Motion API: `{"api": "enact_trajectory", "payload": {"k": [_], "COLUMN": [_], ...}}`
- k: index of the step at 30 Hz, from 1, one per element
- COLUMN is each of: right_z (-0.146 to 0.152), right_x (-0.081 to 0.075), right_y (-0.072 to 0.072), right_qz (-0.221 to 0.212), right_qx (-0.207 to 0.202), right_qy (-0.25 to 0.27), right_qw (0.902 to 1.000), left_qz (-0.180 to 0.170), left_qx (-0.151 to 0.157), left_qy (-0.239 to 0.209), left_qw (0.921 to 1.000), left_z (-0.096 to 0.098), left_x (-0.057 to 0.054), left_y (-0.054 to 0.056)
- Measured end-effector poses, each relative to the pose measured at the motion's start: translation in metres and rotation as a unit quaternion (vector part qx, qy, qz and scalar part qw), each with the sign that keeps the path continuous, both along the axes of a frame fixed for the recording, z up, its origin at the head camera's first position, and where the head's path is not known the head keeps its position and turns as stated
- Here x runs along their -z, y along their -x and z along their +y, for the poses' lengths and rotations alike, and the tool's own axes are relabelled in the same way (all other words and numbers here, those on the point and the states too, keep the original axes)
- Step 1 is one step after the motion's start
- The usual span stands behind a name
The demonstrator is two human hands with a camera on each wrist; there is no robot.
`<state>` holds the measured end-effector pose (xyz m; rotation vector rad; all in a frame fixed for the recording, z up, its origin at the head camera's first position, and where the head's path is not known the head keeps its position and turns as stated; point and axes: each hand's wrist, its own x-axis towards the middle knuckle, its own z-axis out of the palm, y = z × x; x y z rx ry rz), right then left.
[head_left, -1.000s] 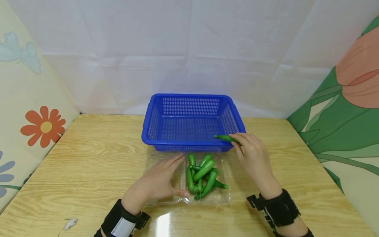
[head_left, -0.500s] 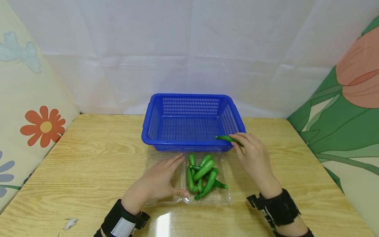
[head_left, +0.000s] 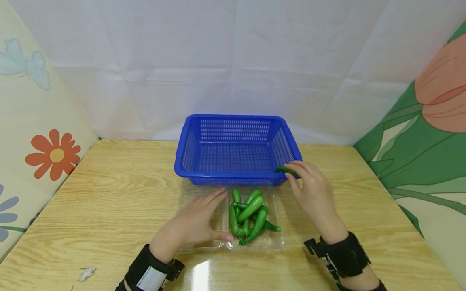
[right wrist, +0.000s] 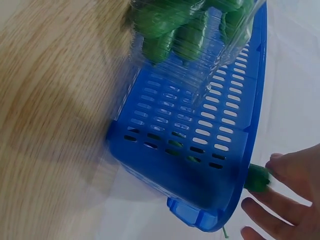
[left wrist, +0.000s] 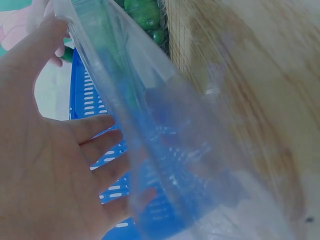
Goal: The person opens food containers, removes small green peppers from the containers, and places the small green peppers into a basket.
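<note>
Shifted since 0.5 s ago: held green pepper (head_left: 282, 169), free end now drawn closer to the fingers & tipped lower; R hand (head_left: 311, 188) only slightly moved. L hand (head_left: 193, 221) & pile unchanged.

Item: held green pepper, qty 1. Loc.: at front R corner of blue basket (head_left: 233, 175), free end over inside of rim. Contact w/ rim: can't tell.

Item: R hand. Thumb & fingertips pinch pepper; other fingers bent loosely, per R wrist view.

Item: L hand. Fingers straight, thumb spread wide, nothing grasped; lies over L half of clear plastic container (head_left: 275, 242), thumb tip by the middle divider. Pressing or just resting: can't tell.

Item: pile of green peppers (head_left: 250, 214), several, exact qty unclear (overlap). Loc.: R half of container, directly in front of basket.

Item: blue basket, plastic, slotted sides & base, upright, far side of container.

Surroundings: wood-grain table (head_left: 127, 190), white cloth (head_left: 233, 60) behind, painted panels w/ flowers L (head_left: 22, 109) & R (head_left: 433, 161). Black strap (head_left: 346, 255) on each wrist.
</note>
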<state>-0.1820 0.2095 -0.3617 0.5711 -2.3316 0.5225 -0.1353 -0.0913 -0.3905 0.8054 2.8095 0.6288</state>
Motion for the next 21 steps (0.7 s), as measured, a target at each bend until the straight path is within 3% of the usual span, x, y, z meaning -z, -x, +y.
{"api": "enact_trajectory", "payload": {"k": [13,21], "right_z": [0.0005,-0.0023], "right_x": [-0.0024,-0.0019], "right_y": [-0.0010,-0.0010], "right_qz": [0.006,0.036], "right_qx": [-0.005,-0.054], "right_qy": [0.003,-0.003], "right_qw": [1.0000,0.9979], "left_qz": [-0.001,-0.003], "left_qx": [-0.001,-0.002], "left_qy": [0.003,0.006], "left_qw": [1.0000,1.0000], "left_z": [0.0000,-0.0002], "left_x": [-0.0011,-0.0009], "left_y": [-0.0002,0.0000]}}
